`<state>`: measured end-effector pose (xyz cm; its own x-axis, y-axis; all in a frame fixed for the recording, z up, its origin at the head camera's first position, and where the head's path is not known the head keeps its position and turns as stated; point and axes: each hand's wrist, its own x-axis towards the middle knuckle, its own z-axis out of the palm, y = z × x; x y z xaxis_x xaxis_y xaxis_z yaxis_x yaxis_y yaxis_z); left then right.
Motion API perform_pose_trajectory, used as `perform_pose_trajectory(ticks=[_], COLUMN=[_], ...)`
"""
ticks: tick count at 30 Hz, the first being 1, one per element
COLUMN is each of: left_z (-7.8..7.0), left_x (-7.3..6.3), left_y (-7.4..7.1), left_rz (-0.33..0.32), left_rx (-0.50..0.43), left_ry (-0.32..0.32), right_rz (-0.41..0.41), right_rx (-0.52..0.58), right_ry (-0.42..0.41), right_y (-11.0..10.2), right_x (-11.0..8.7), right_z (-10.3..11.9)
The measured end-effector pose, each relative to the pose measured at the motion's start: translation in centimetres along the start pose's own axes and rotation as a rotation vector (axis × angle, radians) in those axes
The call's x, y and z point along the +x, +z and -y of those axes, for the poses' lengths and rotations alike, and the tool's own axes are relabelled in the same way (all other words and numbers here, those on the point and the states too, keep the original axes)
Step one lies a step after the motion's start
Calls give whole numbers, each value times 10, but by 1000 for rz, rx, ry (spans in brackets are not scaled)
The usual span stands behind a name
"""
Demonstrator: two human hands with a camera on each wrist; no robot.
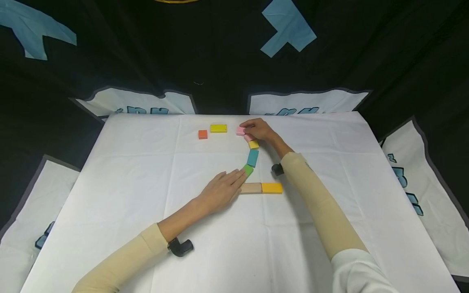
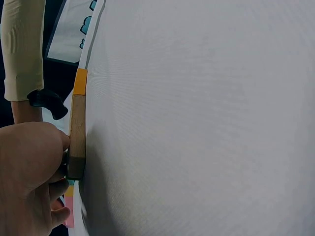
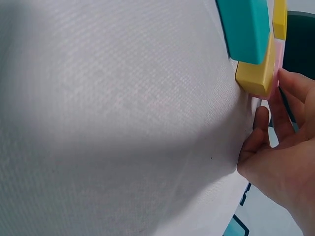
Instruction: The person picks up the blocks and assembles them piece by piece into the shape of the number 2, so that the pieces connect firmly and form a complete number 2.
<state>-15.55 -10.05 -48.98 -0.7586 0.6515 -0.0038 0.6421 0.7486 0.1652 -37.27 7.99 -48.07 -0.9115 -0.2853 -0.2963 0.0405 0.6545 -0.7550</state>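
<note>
I have the far pink block (image 1: 239,131) beyond the teal block (image 1: 253,158), in the pinching grip of the right hand (image 1: 258,129); fingers mask part, so I can't read its long axis. Just nearer than the teal block, the left hand (image 1: 221,191) lies straight-fingered over the green block (image 1: 248,169), which slants near-left, its lower end hidden.

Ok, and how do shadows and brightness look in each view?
Head: soft shadow beside the right sleeve on white cloth; left wrist: greyer cloth, dark shadow by the wooden block; right wrist: broad, soft-edged shadow reaching toward the right hand.
</note>
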Motion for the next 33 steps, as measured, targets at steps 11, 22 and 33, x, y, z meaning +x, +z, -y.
perform_pose_trajectory(ticks=[11,22,33], left_z=[0,0,0], left_x=[0,-1,0], left_y=[-1,0,0], left_rz=[13,1,0], left_rx=[14,12,11], left_ry=[-10,-3,3], right_rz=[-10,-11,-22], right_rx=[41,34,35], right_ry=[25,28,65], right_y=[-1,1,2], right_x=[0,2,4], right_z=[1,-1,-2])
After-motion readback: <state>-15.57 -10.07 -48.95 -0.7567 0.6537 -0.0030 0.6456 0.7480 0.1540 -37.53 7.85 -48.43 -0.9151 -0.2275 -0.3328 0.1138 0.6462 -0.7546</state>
